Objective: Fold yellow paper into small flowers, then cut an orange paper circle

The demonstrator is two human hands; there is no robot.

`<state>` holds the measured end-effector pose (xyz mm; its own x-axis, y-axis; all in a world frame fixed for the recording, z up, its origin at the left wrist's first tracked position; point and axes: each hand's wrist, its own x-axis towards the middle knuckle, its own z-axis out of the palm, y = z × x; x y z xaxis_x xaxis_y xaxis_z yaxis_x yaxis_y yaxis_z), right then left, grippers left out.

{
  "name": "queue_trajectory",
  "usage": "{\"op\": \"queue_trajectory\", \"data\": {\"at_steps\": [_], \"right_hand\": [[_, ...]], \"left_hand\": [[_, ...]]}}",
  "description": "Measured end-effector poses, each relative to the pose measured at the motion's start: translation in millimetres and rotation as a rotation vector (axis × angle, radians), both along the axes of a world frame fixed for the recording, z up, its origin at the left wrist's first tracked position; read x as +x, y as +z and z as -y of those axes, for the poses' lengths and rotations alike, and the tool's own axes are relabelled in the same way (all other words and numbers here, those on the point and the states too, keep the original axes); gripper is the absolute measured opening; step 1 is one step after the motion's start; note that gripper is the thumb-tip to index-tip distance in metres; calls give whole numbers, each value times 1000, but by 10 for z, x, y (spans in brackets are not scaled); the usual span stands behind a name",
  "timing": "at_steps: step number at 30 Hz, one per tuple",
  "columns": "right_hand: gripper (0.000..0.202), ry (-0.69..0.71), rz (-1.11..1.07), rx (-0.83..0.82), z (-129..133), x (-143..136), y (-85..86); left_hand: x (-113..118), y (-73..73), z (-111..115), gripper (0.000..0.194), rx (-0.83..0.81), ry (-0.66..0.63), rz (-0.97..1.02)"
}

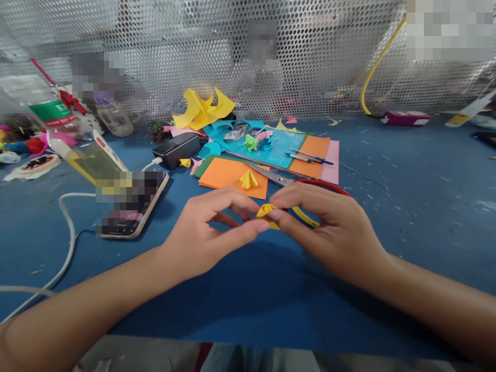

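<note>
Between both hands is a small rolled piece of yellow paper [267, 211], held above the blue table. My left hand [217, 227] pinches its left side with thumb and fingertips. The thumb and index finger of my right hand [329, 222] close on its right side. Just beyond the hands, a pleated yellow paper piece [248, 179] rests on orange sheets [220, 173]. Scissors [282, 180] with red and yellow handles lie behind my right hand, which partly hides them.
A phone [135, 212] with a white cable lies at the left, beside a tilted bottle [85, 150]. Further back are a black box [176, 150], blue sheets [287, 147], pens [310, 156] and yellow cut paper [203, 109]. A perforated metal screen [329, 62] stands behind the table [406, 206].
</note>
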<state>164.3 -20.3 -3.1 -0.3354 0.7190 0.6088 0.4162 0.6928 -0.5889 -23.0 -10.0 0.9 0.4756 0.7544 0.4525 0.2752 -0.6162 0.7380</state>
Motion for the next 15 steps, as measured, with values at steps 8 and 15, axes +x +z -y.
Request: {"op": "queue_trajectory", "data": {"at_steps": [8, 15], "right_hand": [[9, 41, 76, 177, -29, 35, 2], [6, 83, 137, 266, -35, 36, -24]], "left_hand": [[-11, 21, -20, 8, 138, -7, 32], [-7, 37, -18, 4, 175, 44, 14]]}}
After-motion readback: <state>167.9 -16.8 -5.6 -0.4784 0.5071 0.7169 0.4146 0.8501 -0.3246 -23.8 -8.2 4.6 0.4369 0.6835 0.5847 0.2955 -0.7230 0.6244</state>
